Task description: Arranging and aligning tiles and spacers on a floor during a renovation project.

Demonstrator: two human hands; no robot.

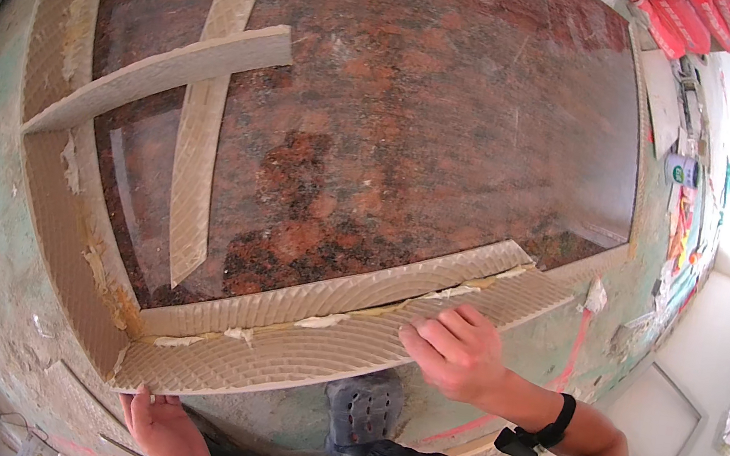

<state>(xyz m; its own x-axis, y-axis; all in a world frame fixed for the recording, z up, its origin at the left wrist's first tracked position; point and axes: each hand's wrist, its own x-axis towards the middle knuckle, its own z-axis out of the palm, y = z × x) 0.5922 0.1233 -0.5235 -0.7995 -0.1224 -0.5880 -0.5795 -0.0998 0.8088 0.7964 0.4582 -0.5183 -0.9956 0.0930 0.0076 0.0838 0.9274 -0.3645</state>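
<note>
A long beige ribbed tile strip (344,349) runs along the near side of a polished red-brown stone slab (375,113). Whitish adhesive (321,321) lies in dabs along the seam between it and a second ribbed strip (352,299) on the slab. Under the near strip's left end, my left hand (165,432) has its fingertips at the edge, gripping it. My right hand (457,352) is closed, thumb against curled fingers, just over the strip's right part. Whatever it may hold is hidden.
Ribbed strips (74,245) stand along the slab's left side. A loose strip (204,141) lies on the slab, with another (168,71) crossing it. Red bags (694,22) lie at the far right, near a can (681,170). My shoe (362,411) rests close to the near strip.
</note>
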